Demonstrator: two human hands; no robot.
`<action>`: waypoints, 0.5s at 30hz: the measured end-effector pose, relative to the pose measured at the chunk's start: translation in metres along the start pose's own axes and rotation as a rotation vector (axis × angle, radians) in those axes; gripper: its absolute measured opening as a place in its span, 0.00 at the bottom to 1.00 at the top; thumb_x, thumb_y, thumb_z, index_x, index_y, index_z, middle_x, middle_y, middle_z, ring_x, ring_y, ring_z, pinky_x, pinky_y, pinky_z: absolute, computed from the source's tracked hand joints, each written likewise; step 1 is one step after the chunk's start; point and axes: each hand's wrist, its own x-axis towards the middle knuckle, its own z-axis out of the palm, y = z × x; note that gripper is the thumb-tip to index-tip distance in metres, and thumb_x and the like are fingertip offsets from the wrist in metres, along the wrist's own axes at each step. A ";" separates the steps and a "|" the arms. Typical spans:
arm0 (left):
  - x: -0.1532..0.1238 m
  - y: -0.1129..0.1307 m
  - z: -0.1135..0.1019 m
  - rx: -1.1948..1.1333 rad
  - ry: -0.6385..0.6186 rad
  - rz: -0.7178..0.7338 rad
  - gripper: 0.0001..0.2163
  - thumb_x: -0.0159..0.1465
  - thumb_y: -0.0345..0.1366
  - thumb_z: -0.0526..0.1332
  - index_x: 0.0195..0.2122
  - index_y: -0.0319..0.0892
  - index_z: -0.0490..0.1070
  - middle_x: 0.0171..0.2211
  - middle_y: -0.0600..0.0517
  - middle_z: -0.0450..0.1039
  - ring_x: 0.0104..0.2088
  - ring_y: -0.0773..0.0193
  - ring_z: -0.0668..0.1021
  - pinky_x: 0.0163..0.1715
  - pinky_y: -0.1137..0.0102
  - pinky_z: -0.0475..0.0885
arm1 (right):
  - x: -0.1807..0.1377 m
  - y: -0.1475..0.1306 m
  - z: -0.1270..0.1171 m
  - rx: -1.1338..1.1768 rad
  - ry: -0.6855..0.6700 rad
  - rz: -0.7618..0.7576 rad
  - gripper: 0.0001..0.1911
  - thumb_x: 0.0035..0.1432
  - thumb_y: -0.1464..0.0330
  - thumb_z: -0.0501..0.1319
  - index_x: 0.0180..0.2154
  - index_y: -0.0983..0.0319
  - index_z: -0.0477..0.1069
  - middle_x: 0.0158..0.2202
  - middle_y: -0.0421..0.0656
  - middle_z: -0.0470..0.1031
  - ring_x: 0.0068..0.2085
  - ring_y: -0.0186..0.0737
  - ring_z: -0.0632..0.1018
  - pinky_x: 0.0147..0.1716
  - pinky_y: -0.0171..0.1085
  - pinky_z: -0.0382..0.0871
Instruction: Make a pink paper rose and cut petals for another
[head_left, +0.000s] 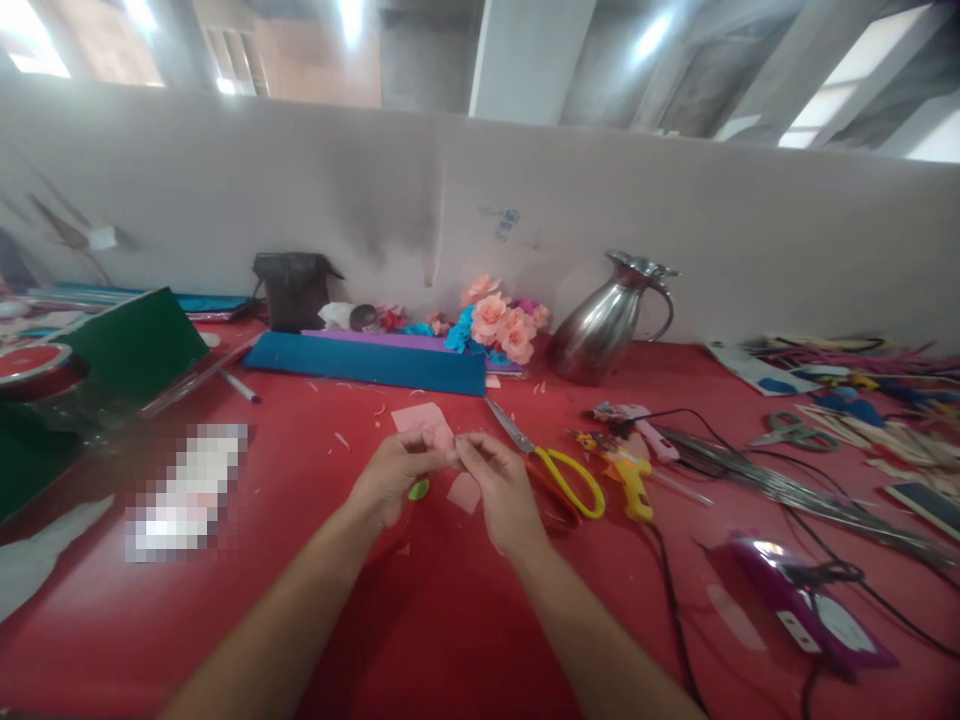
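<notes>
Both hands meet over the middle of the red table, pinching a small pink paper piece [442,438] between their fingertips. My left hand [397,475] is closed on its left side, and my right hand [501,490] is closed on its right side. Behind them lies a flat pink paper sheet [411,416], and another pink paper scrap [465,493] rests below the fingers. A bright green piece [418,490] shows beside my left hand. Large yellow-handled scissors [559,470] lie just right of my right hand, blades pointing away to the upper left.
A yellow glue gun [634,485] with a black cord lies right of the scissors. Farther right are a purple power strip [802,605] and small scissors [799,432]. Behind stand a metal jug [606,325], pink paper flowers [502,325] and a folded blue sheet [367,365].
</notes>
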 end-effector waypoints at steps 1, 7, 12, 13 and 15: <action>0.001 0.000 -0.001 -0.019 0.019 0.012 0.12 0.42 0.35 0.72 0.20 0.38 0.70 0.19 0.54 0.68 0.19 0.74 0.67 0.20 0.76 0.59 | -0.001 -0.001 0.000 0.000 -0.002 -0.005 0.07 0.49 0.63 0.65 0.29 0.59 0.73 0.28 0.38 0.74 0.32 0.37 0.73 0.38 0.37 0.66; 0.001 0.001 -0.002 -0.071 0.030 0.039 0.10 0.45 0.36 0.71 0.20 0.37 0.72 0.22 0.52 0.69 0.24 0.71 0.70 0.27 0.75 0.65 | -0.001 -0.002 0.000 -0.074 -0.046 -0.052 0.07 0.48 0.66 0.65 0.32 0.58 0.74 0.34 0.41 0.77 0.38 0.41 0.76 0.42 0.41 0.68; -0.002 0.003 0.000 0.037 0.019 0.072 0.09 0.47 0.36 0.70 0.20 0.37 0.72 0.20 0.53 0.68 0.22 0.72 0.68 0.24 0.75 0.62 | 0.001 0.005 -0.002 -0.099 0.048 -0.047 0.06 0.48 0.66 0.64 0.31 0.59 0.74 0.32 0.41 0.77 0.35 0.40 0.76 0.39 0.40 0.69; -0.002 0.002 0.000 0.063 0.020 0.092 0.09 0.48 0.36 0.69 0.21 0.37 0.73 0.21 0.53 0.69 0.23 0.71 0.69 0.24 0.75 0.62 | 0.002 0.006 -0.003 -0.094 0.057 -0.043 0.06 0.48 0.66 0.64 0.31 0.60 0.74 0.31 0.41 0.77 0.34 0.39 0.76 0.39 0.39 0.69; -0.001 -0.001 -0.001 0.110 0.017 0.131 0.07 0.50 0.36 0.68 0.23 0.37 0.74 0.23 0.51 0.71 0.25 0.69 0.71 0.27 0.73 0.64 | 0.002 0.007 -0.003 -0.082 0.057 -0.039 0.06 0.48 0.66 0.64 0.31 0.60 0.74 0.31 0.41 0.77 0.33 0.39 0.76 0.38 0.39 0.69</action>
